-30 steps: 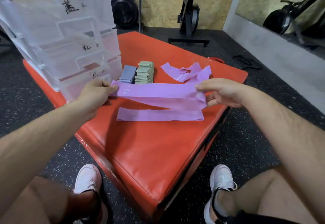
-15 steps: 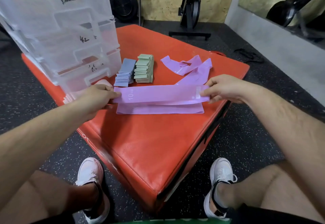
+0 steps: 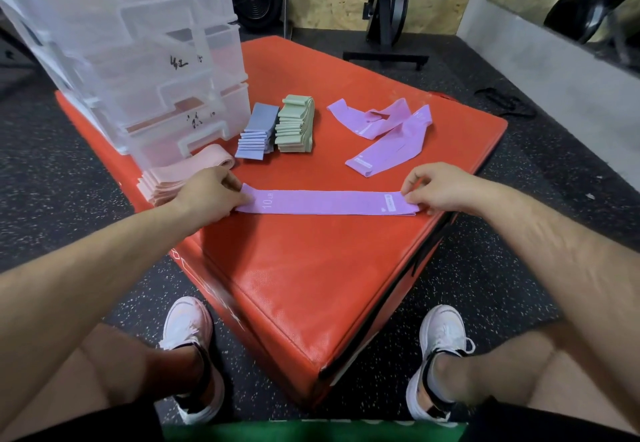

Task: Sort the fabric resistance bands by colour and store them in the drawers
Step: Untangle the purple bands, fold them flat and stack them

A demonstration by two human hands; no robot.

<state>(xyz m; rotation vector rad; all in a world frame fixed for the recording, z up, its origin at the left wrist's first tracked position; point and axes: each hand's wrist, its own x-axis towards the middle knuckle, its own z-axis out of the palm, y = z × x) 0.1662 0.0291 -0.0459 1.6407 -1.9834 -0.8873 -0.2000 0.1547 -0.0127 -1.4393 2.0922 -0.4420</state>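
A purple band (image 3: 325, 203) marked "10 LB" lies flat and stretched out on the red padded box (image 3: 304, 275), on top of another purple band. My left hand (image 3: 207, 195) pinches its left end and my right hand (image 3: 440, 187) pinches its right end. Two more purple bands (image 3: 388, 133) lie loose behind it. Stacks of folded blue bands (image 3: 258, 131), green bands (image 3: 296, 122) and pink bands (image 3: 180, 174) sit by the clear plastic drawers (image 3: 149, 70) at the back left.
The drawer unit carries handwritten labels and stands on the box's left corner. Gym equipment (image 3: 384, 11) and a dark speckled floor surround the box. My shoes (image 3: 188, 344) rest on the floor in front of it.
Both hands lowered the purple band from mid-air onto the purple band lying on the box. It now lies flat and aligned over it.
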